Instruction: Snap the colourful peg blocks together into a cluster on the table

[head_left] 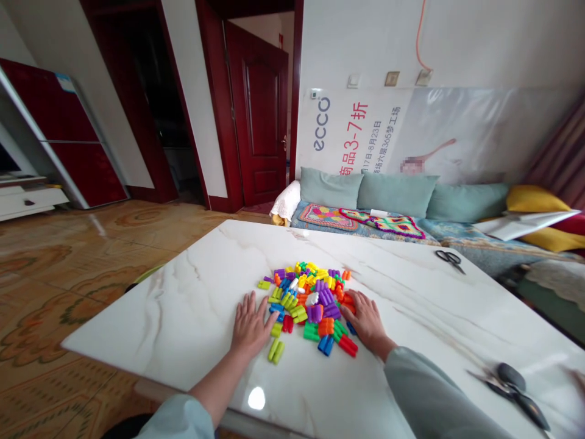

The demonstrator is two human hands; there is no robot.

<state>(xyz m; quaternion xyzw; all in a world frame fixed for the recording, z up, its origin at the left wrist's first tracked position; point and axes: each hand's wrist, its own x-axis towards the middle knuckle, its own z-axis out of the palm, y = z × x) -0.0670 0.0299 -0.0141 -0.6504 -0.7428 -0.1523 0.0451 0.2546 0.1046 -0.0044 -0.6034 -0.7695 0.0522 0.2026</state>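
Heap of bright toy blocks (325, 297) on the white counter (192, 299), btwn both hands. L hand (250, 326) lies flat w/ fingers (251, 305) loose and spread, next to blue ones (276, 310). R hand (365, 320) has loose fingers too, by orange ones (348, 300).

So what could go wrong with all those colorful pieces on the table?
The pile might scatter if the left hand and right hand pushed in from both sides, because the pieces lie loosely heaped. The lime-green piece on the near side could get knocked away, since it lies a little apart. And the black-handled tool might poke the arm if it swung outward: its thin tip points toward the right sleeve.
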